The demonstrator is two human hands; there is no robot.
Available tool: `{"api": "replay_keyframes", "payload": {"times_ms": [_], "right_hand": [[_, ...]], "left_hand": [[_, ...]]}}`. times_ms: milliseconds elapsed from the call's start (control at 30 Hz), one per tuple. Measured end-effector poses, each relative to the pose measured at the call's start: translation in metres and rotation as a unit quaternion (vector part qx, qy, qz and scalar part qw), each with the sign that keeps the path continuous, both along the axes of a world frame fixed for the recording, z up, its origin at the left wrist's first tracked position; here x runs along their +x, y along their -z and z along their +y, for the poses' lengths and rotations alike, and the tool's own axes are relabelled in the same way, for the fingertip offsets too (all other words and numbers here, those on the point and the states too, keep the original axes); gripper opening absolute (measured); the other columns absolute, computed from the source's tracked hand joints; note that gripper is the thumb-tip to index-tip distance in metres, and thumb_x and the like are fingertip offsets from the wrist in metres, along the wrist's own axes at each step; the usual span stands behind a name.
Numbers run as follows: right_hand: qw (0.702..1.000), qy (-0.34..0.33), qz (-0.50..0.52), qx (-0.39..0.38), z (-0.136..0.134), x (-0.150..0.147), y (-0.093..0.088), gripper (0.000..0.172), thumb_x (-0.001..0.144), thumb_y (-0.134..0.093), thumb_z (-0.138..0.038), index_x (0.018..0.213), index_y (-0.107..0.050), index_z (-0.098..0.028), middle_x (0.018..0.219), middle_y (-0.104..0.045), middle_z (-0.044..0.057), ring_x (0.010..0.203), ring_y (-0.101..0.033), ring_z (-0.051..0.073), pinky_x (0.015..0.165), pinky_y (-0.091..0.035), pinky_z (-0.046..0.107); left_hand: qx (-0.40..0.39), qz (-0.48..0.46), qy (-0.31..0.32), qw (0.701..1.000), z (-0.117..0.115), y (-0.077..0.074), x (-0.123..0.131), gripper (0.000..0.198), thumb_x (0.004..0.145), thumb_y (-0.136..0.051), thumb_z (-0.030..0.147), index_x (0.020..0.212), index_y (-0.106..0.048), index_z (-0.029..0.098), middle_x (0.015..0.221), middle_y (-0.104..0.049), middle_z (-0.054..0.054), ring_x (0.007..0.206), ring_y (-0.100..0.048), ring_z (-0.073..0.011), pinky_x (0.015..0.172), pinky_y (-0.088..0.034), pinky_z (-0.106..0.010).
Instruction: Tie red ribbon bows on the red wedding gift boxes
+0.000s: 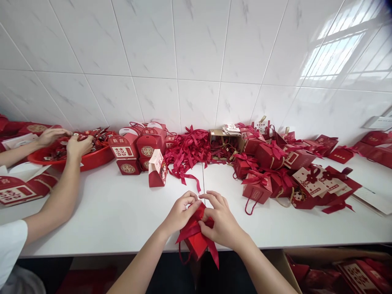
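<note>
Ribbon (212, 252) wraps a small red box (196, 244) at the table's front edge, directly before the person. Left hand (181, 212) and right hand (219, 220) both pinch the ribbon at the top of the box, thumbs and fingers bent close together; a cord loop hangs beneath.

Away to the left, a round red basin (99, 158) holds a heap of small wrapped sweets (58, 153). A co-worker's hands (78, 145) are over it; whether they grip anything, I cannot tell. Near that person's forearm lies a larger red box (18, 190) with its white flaps open.

Behind the work, beside a loose heap of ribbons (190, 149), a small cardboard carton (216, 133) contains dark red pieces too jumbled to name, with printed cards (232, 129) on top. Bow-tied boxes (257, 188) crowd to its right. Below the table, a big carton (278, 263) holds more red packaging (357, 273).
</note>
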State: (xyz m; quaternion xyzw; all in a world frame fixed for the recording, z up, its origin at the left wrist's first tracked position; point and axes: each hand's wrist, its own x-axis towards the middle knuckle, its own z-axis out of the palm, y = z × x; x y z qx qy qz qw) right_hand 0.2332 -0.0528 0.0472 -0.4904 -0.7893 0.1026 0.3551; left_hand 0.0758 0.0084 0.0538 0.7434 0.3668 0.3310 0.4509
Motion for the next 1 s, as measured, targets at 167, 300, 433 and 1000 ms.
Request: {"api": "replay_keyframes", "payload": {"times_ms": [167, 300, 433, 1000], "right_hand": [[0.999, 0.015, 0.026, -0.024, -0.005, 0.004, 0.005, 0.007, 0.079, -0.062, -0.022, 0.072, -0.063, -0.022, 0.126, -0.052, 0.007, 0.124, -0.037, 0.031, 0.098, -0.035, 0.053], [0.988, 0.039, 0.140, -0.055, -0.007, 0.015, 0.015, 0.015, 0.088, -0.053, -0.031, 0.097, -0.063, -0.025, 0.119, -0.057, 0.009, 0.115, -0.049, 0.026, 0.097, -0.041, 0.047], [0.965, 0.067, 0.231, -0.108, -0.011, 0.026, 0.027, 0.026, 0.088, -0.053, -0.036, 0.109, -0.059, -0.023, 0.106, -0.065, 0.009, 0.101, -0.060, 0.023, 0.089, -0.048, 0.041], [0.987, 0.022, 0.134, -0.091, -0.009, -0.001, 0.011, 0.007, 0.080, -0.063, -0.024, 0.082, -0.070, -0.025, 0.116, -0.055, 0.008, 0.111, -0.051, 0.026, 0.095, -0.043, 0.045]], "left_hand": [[-0.072, -0.036, 0.003, 0.997, -0.003, 0.005, -0.003, 0.035, 0.089, -0.046, 0.043, 0.067, -0.056, 0.017, 0.082, -0.053, -0.001, 0.077, -0.053, -0.0141, 0.074, -0.044, -0.026], [-0.134, -0.044, 0.008, 0.990, -0.006, 0.003, -0.010, 0.036, 0.090, -0.041, 0.047, 0.080, -0.059, 0.017, 0.081, -0.056, -0.001, 0.077, -0.055, -0.0152, 0.074, -0.046, -0.027], [-0.125, -0.059, -0.020, 0.990, -0.011, 0.005, -0.019, 0.031, 0.089, -0.044, 0.048, 0.095, -0.056, 0.020, 0.102, -0.061, -0.005, 0.100, -0.058, -0.0202, 0.089, -0.045, -0.032], [0.020, 0.058, -0.132, 0.989, -0.066, 0.025, -0.031, 0.024, 0.083, -0.055, 0.036, 0.064, -0.051, 0.022, 0.111, -0.059, -0.007, 0.121, -0.047, -0.0268, 0.097, -0.042, -0.037]]}}
